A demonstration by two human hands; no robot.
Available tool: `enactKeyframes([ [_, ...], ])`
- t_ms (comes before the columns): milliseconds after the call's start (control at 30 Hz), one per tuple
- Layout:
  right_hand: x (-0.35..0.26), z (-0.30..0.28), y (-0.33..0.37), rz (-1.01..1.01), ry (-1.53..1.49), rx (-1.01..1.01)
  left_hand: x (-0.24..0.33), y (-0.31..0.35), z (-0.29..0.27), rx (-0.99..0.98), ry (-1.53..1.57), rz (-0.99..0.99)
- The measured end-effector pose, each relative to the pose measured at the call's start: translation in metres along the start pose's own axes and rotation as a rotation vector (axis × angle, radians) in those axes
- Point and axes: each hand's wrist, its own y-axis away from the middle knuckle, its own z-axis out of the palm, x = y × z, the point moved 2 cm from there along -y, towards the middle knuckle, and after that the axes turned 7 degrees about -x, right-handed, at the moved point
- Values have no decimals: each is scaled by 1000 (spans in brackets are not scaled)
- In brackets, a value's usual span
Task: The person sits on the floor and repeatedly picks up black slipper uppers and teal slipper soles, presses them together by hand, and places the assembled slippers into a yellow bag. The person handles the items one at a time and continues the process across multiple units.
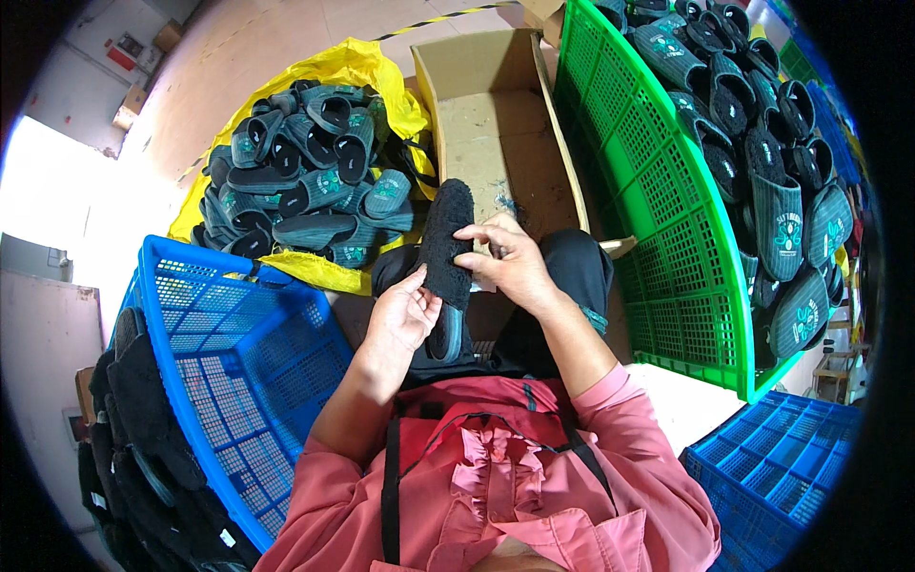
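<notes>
To your left stands a blue crate (243,353); far left, slippers (305,172) fill a yellow bag (357,62); a green crate (658,219) stands right, a cardboard box (496,114) ahead.

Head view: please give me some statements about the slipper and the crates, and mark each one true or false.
1. Both hands hold one black fuzzy slipper. True: the left hand supports its lower part and the right hand pinches its side.
2. The green crate is empty. False: it is full of dark slippers with green prints.
3. A pile of slippers lies on a yellow bag. True.
4. The cardboard box in front of the person is packed with slippers. False: no slippers show inside it.
5. The blue crate stands at the person's right. False: it is at the left; another blue crate is at the lower right.
</notes>
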Motion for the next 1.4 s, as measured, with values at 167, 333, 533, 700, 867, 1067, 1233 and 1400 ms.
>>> enactKeyframes([
  [167, 5, 11, -1, -100, 49, 136, 0, -7, -9, -107, -24, -35],
  [333, 43, -12, -8, 184, -467, 609, -2, -5, -10, -355, 61, -134],
  [533, 68, -35, -4, 409, -542, 680, -5, -5, -5, -335, 77, -163],
  [700, 64, -27, -3, 312, -572, 648, -5, 0, -3, -338, 78, -160],
  [867, 70, -30, 2, 506, -563, 577, -4, 11, 5, -433, 146, -149],
  [1067, 64, -25, 7, 352, -589, 480, 7, 7, -1, -455, 303, -107],
  [1233, 27, -28, 8, 341, -620, 303, 13, 10, 9, -408, 145, 420],
  [1400, -37, -46, 16, 154, -465, 145, 5, 7, 20, -166, -698, 1063],
])
